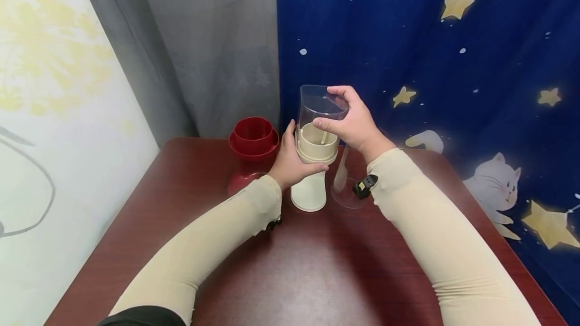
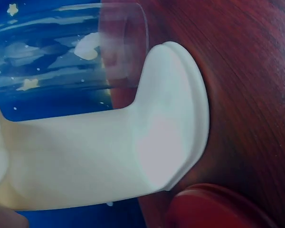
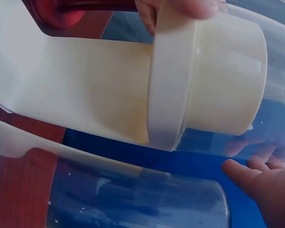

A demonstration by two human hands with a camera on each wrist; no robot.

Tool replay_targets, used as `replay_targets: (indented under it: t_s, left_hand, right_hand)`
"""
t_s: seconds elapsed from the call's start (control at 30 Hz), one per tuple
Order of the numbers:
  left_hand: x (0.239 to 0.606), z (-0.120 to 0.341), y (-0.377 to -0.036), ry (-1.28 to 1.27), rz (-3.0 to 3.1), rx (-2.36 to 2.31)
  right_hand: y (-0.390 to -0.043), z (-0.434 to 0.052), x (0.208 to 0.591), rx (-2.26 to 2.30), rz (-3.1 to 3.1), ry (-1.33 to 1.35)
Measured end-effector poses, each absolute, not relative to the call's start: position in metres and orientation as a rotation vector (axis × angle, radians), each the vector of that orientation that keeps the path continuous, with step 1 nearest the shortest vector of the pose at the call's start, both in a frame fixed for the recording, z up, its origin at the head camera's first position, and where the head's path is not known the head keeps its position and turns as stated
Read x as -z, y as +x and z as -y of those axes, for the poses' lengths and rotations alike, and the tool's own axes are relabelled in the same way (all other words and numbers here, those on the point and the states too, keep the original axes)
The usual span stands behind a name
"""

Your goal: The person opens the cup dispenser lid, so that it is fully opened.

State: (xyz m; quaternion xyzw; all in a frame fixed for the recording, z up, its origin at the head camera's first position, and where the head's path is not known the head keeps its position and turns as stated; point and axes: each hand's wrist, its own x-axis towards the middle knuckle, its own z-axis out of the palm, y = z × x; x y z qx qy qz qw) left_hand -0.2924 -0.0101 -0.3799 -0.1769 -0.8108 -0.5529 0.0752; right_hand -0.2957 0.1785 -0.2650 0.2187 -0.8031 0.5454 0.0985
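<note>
A cream pedestal stand (image 1: 309,194) stands upright on the table, with a round cup-like collar (image 3: 225,71) at its top. My left hand (image 1: 292,165) holds the collar from the left, thumb across its front. A clear plastic cylinder (image 1: 311,102) sits around the collar's upper ring and rises above it. With thumb and fingers spread around its wall, my right hand (image 1: 355,122) grips this cylinder near the upper rim. Only part of the left hand's fingers (image 3: 194,5) shows in the right wrist view.
A red stand (image 1: 254,151) of similar shape is at the left, partly behind my left hand. Right of the cream stand, another clear cylinder (image 3: 194,204) stands on the table (image 1: 290,275), with a pale spoon-like piece (image 1: 341,179) by it. Curtains (image 1: 335,24) hang behind.
</note>
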Motion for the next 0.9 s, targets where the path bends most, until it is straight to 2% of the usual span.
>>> replay_targets:
  t_s: [0.4,0.9]
  left_hand:
    - [0.390,0.006,-0.310,-0.583,2.290,1.800]
    - [0.388,0.010,-0.312,-0.550,2.372,1.785]
  right_hand:
    - [-0.299,-0.174,0.281,-1.704,2.266,0.629]
    - [-0.310,-0.163,0.294,-1.666,2.131,0.598]
